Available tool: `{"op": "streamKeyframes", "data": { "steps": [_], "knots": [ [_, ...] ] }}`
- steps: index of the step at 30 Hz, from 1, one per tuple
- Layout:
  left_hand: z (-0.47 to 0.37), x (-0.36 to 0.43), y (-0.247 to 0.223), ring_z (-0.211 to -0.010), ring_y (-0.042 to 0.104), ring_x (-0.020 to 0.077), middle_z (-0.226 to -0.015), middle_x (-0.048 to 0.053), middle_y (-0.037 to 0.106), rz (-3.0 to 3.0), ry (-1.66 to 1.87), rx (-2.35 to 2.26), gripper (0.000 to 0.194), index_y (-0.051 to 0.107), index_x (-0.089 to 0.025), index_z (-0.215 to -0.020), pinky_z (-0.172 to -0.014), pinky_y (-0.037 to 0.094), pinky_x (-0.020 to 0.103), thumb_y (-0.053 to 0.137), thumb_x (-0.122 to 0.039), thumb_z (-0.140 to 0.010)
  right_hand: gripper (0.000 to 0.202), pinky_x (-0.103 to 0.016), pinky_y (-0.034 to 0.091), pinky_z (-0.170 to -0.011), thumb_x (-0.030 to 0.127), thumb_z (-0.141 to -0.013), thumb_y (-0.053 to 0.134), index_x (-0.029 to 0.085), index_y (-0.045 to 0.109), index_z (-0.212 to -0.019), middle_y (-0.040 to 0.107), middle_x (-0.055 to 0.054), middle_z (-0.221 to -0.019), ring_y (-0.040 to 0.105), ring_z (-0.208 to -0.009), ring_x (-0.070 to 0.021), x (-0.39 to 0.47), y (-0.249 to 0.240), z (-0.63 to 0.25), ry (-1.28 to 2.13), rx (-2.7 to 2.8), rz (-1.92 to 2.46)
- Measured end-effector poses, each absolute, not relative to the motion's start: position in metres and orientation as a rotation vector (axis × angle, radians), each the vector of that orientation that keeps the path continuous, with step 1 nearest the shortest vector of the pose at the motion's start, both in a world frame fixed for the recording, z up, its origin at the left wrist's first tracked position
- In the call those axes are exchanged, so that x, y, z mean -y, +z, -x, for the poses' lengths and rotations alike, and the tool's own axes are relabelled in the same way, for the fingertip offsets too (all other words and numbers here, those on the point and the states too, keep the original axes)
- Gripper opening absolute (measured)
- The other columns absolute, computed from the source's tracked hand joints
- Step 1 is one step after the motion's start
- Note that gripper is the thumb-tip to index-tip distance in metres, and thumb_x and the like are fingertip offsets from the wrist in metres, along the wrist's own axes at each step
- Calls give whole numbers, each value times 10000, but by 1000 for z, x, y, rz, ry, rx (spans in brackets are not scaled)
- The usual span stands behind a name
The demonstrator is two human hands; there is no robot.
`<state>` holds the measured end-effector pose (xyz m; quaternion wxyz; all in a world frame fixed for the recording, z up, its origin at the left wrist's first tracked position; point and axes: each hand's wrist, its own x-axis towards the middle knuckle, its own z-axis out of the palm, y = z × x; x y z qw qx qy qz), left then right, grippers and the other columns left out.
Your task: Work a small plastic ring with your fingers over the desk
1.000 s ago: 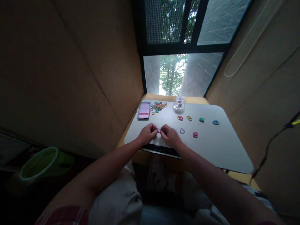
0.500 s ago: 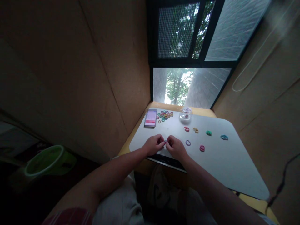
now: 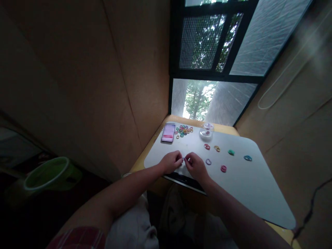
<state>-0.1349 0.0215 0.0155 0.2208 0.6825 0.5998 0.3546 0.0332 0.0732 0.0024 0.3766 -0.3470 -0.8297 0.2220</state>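
Observation:
My left hand (image 3: 172, 162) and my right hand (image 3: 195, 165) meet over the near part of the white tabletop (image 3: 249, 185). Their fingertips pinch a small purple hair tie (image 3: 183, 159) between them, mostly hidden by the fingers. Just right of my right hand lies a loose lilac hair tie (image 3: 208, 162), with a pink group (image 3: 223, 168) farther right. Behind these, in a row, are red hair ties (image 3: 206, 147), yellow ones (image 3: 217, 148), green ones (image 3: 231, 152) and blue ones (image 3: 248, 158). A mixed, many-coloured pile (image 3: 184, 130) lies at the back left.
A phone (image 3: 168, 132) with a blurred screen lies at the table's back left corner. Right of the pile stands a clear round container (image 3: 205, 134). A green basket (image 3: 49, 174) is on the floor at left. A window (image 3: 199, 98) and wooden walls enclose the table.
The camera view has tilted slightly, so the table appears a little lower. My hands keep pinching at the same spot, and more of the purple hair tie shows between the fingertips.

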Motion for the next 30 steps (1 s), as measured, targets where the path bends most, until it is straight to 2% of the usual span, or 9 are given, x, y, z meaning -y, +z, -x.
{"op": "streamKeyframes", "data": {
  "steps": [6,10,14,24,30],
  "knots": [
    [135,-19,19,-622,541,138,-699,-7,637,-1858,965,-1626,125,583,-184,-812,-578,360,241,533,-292,-851,90,-245,363,-582,211,-829,514,208,530,-741,524,18,-660,461,-598,-137,-71,4,-34,545,2074,884],
    [134,-18,21,-667,566,142,-763,-3,653,-1845,1004,-1609,168,627,-191,-938,-610,392,241,525,-300,-862,76,-237,364,-598,181,-816,501,207,536,-754,530,18,-678,467,-616,-133,-71,2,-34,581,2120,836],
    [133,-18,21,-639,562,134,-737,-15,645,-1843,1003,-1604,224,633,-196,-1030,-610,399,237,539,-284,-848,55,-225,331,-561,160,-773,517,207,544,-775,510,36,-645,435,-582,-124,-71,0,-34,618,2160,844],
    [133,-20,16,-621,497,125,-701,-15,607,-1984,900,-1629,118,605,-182,-821,-592,357,240,555,-288,-828,140,-234,334,-605,137,-781,506,217,602,-844,570,16,-695,470,-631,-138,-69,4,-36,589,2240,860],
    [131,-22,18,-655,501,140,-708,-6,596,-1984,819,-1695,102,585,-189,-800,-609,358,247,539,-279,-816,135,-237,331,-595,151,-783,528,220,611,-864,599,14,-700,486,-623,-140,-68,3,-36,614,2231,898]
  ]
}}
